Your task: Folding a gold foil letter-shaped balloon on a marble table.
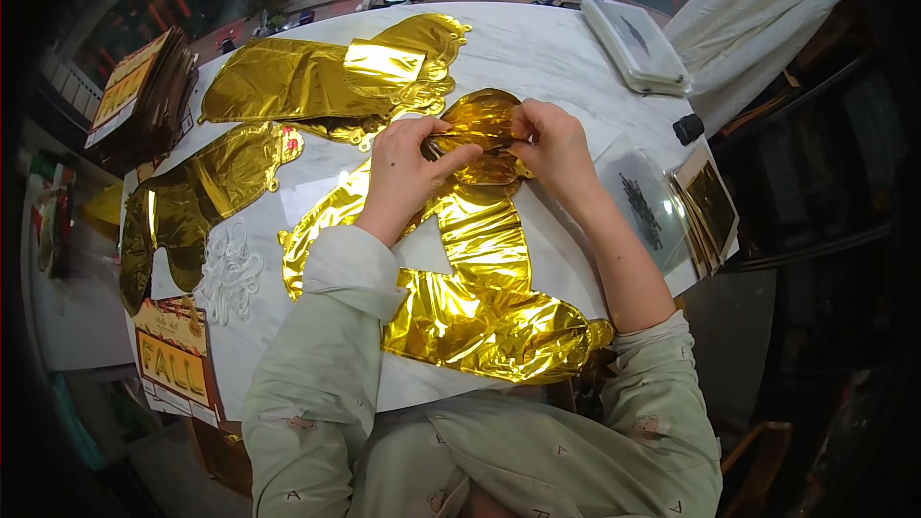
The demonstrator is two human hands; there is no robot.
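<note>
A flat gold foil balloon (484, 240) lies spread on the white marbled table in front of me, one end reaching up between my hands. My left hand (408, 158) pinches its upper part from the left, thumb stretched across the foil. From the right, my right hand (552, 149) pinches the same part between thumb and fingers. The foil there is gathered and lifted a little, and whatever sits within the folds is hidden. Beyond my left hand rests a stack of flat gold foil balloons (288, 77). Another gold balloon (216, 182) lies to the left.
White ribbon or string (228, 273) sits coiled at left, above a printed card (177, 364). A stack of printed packages (139, 96) stands far left. At right are a clear plastic bag (638, 201) of dark thin pieces, gold-and-brown packets (705, 201) and a white case (635, 43).
</note>
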